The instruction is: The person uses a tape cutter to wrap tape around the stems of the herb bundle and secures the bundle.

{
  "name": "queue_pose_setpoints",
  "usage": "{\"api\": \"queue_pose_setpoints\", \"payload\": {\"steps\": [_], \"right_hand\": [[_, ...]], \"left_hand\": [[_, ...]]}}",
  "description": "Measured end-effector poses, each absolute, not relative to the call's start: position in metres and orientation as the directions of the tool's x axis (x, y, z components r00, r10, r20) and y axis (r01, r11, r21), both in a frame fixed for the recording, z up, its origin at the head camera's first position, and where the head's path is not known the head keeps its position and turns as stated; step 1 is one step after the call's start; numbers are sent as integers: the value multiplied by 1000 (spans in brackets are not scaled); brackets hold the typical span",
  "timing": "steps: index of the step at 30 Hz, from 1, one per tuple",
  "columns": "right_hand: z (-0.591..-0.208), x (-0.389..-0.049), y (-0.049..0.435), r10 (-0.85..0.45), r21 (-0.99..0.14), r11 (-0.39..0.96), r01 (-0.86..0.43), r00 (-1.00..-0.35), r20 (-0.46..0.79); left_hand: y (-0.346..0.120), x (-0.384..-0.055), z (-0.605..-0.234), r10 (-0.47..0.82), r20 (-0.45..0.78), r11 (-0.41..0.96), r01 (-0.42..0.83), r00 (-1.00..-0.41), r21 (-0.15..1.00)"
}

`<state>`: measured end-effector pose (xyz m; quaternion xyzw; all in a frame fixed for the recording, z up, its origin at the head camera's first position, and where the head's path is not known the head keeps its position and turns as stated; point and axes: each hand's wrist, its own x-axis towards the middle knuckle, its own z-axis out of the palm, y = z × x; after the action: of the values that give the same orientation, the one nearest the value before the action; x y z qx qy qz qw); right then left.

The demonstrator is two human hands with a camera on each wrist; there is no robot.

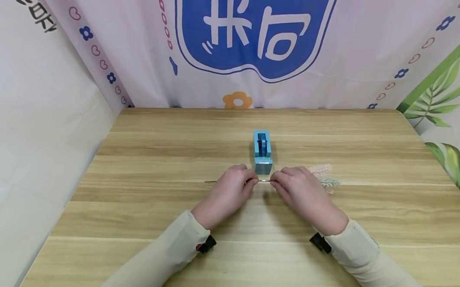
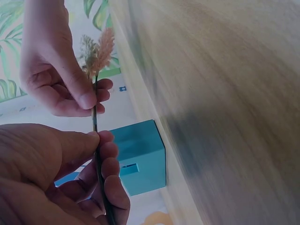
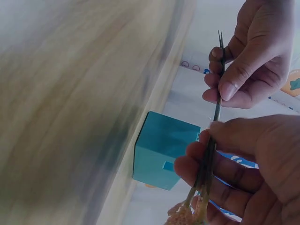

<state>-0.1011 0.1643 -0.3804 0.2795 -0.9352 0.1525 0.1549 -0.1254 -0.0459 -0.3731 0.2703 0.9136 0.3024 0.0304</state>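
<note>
Between both hands runs a thin bundle of flower sprigs (image 1: 264,180), held level above the table in front of a blue tape dispenser (image 1: 263,167). My left hand (image 1: 232,187) pinches the stems between thumb and fingers, their bare ends sticking out to the left. Close beside it, my right hand (image 1: 304,193) pinches them nearer the blooms. A short, shiny piece of stem shows between the fingertips. Past the right hand spread a pink flower head (image 1: 320,169) and a pale green one (image 1: 329,182); the left wrist view shows the pink bloom (image 2: 104,50) too.
A wood-grain table (image 1: 156,156) lies under both forearms. The dispenser, a tape roll (image 1: 263,144) in its top, stands just beyond the hands. A printed curtain (image 1: 147,61) hangs along the table's back edge, with a leaf-patterned cloth (image 1: 449,88) at the right.
</note>
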Motion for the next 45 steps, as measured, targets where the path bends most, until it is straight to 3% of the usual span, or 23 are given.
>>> {"api": "queue_pose_setpoints", "payload": {"steps": [30,45], "right_hand": [[-384,-105,165,-457,-188,802,-567,-786,417],[-385,-106,164,-450,-188,804,-564,-784,427]], "left_hand": [[-44,-126,-372,491,103,697,461,-865,549],[-45,-125,-375,467,157,691,470,-870,549]]}}
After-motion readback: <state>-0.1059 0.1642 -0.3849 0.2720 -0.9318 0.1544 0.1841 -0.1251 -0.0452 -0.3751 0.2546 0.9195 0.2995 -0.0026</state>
